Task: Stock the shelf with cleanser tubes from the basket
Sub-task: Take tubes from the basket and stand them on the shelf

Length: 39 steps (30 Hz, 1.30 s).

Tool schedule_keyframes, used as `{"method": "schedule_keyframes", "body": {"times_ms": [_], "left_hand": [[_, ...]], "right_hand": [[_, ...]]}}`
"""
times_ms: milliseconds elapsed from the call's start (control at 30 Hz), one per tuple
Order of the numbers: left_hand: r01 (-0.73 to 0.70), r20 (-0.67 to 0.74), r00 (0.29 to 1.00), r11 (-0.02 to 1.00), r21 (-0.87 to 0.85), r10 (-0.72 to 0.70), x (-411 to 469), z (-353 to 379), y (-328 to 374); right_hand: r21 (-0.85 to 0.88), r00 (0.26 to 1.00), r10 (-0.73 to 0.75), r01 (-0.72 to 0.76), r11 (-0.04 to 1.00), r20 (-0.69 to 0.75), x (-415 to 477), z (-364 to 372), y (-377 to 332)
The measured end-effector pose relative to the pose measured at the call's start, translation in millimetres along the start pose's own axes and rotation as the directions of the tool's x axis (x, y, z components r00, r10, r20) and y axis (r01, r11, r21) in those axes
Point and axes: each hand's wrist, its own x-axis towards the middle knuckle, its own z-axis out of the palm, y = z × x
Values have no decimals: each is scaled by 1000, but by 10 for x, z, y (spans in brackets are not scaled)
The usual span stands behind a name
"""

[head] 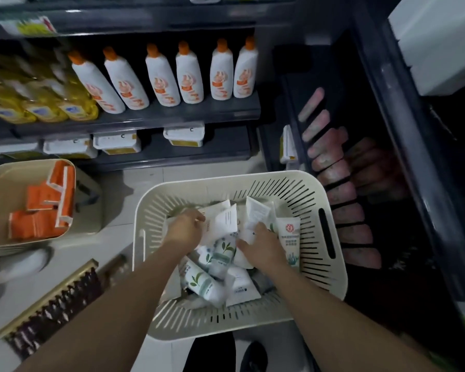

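**Both hands down in the basket of tubes**

While I watched from the head camera, both of the person's arms reached down into the cream slotted basket (320,200), which sat on the pale floor in front of the dark shelf (156,116). The cleanser tubes (220,253) lay jumbled in the basket, white ones mixed with green-leaf printed ones, some flat and some propped against each other.

The left hand (185,228) rested palm down on the white tubes at the far left of the pile, fingers curled forward over one; I could not tell whether it actually had a grip on it. The right hand (261,248) lay over the middle of the heap, fingers spread loosely across a white tube, just beside a tall tube with a red emblem (289,237) leaning on the right wall. Its hold was equally unclear to me, since motion blur softened the fingertips.

Up on the shelf stood a row of white bottles with orange caps (188,73), with yellow bottles (43,103) to their left. A second cream bin with orange packets (46,205) sat to the left of the basket.
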Motion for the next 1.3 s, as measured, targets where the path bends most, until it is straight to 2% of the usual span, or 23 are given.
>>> {"method": "schedule_keyframes", "body": {"times_ms": [133, 267, 367, 500, 600, 733, 867, 1033, 1300], "left_hand": [[-43, 152, 988, 994, 105, 27, 111, 76, -59], [-187, 316, 946, 922, 338, 76, 213, 86, -117], [-186, 359, 929, 953, 240, 91, 263, 37, -142], [-242, 444, 888, 943, 227, 121, 300, -83, -98], [-185, 378, 916, 977, 103, 133, 271, -134, -103], [-109, 277, 950, 985, -135, 143, 223, -211, -106], [-45, 276, 952, 955, -292, 130, 74, -260, 29], [-68, 267, 946, 919, -388, 183, -182, -242, 155], [-187, 174, 933, 840, -509, 314, -687, -234, 728]], "right_hand": [[88, 998, 53, -49, 995, -38, 101, 90, 1], [155, 995, 93, -85, 984, -45, 168, 114, 6], [155, 995, 102, -99, 983, -12, 192, 71, 18], [201, 995, 99, -96, 975, -6, 115, 23, 64], [342, 986, 157, -164, 925, 48, 68, -21, 80], [561, 975, 191, -222, 798, 114, 3, -126, 90], [640, 975, 208, -211, 739, 81, -143, -279, 130], [665, 990, 141, -104, 739, -1, -369, -492, 217], [747, 976, 71, 110, 655, -206, -932, -838, 394]]}}
